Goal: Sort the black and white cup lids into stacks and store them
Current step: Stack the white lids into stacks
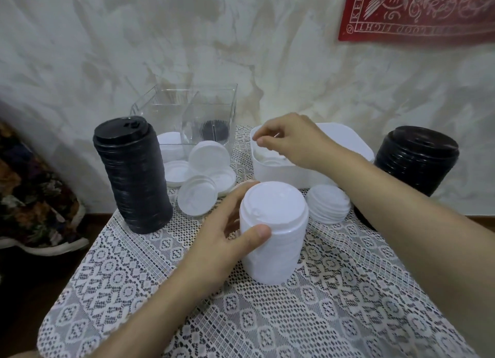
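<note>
A tall stack of white lids stands mid-table, and my left hand grips its side, thumb in front. My right hand hovers over the white bin with fingertips pinched together; whether they hold a lid I cannot tell. White lids lie inside the bin under that hand. A tall stack of black lids stands at the left, a shorter black stack at the far right. Loose white lids lie scattered behind, and a low white pile sits beside the tall white stack.
A clear plastic organizer with compartments stands at the back, holding a few black lids. The small table wears a lace cloth. A patterned fabric bundle lies on the floor at the left; the wall is close behind.
</note>
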`<control>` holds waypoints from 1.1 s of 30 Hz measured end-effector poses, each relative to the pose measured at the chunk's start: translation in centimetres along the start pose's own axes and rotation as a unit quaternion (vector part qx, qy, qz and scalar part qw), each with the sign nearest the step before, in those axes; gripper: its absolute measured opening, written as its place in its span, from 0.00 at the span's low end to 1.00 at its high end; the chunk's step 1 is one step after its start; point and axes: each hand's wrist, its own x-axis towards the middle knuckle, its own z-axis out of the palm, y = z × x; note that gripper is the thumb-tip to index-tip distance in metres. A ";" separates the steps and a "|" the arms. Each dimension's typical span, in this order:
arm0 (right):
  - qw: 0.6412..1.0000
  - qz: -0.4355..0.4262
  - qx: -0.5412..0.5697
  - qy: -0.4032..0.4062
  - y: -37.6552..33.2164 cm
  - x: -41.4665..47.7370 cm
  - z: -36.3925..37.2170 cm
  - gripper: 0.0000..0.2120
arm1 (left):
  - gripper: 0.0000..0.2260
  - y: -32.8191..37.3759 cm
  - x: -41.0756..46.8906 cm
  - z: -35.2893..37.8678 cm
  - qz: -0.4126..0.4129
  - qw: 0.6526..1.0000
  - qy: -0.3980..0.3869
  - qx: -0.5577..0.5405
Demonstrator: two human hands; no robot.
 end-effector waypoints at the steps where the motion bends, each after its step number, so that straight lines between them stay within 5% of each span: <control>1: 1.000 0.005 -0.015 0.014 0.4 0.7 0.2 0.06 | 0.28 -0.1 0.1 0.0 0.000 1.000 0.000 -0.001; 10: 0.954 0.209 -0.211 -0.047 6.6 3.9 -0.1 0.18 | 0.28 -0.6 0.4 -0.1 0.004 1.000 -0.010 -0.024; 16: 0.918 0.304 -0.245 -0.068 8.3 2.9 -0.5 0.05 | 0.32 -0.6 0.4 -0.6 -0.009 0.999 -0.006 -0.043; 24: 0.952 0.277 -0.122 -0.055 6.5 3.4 -1.3 0.20 | 0.29 -0.5 0.4 -0.5 -0.011 0.999 -0.010 -0.050; 33: 0.961 0.250 -0.115 0.023 6.6 1.6 -1.7 0.24 | 0.29 -0.6 0.4 -0.4 -0.017 0.999 -0.008 -0.051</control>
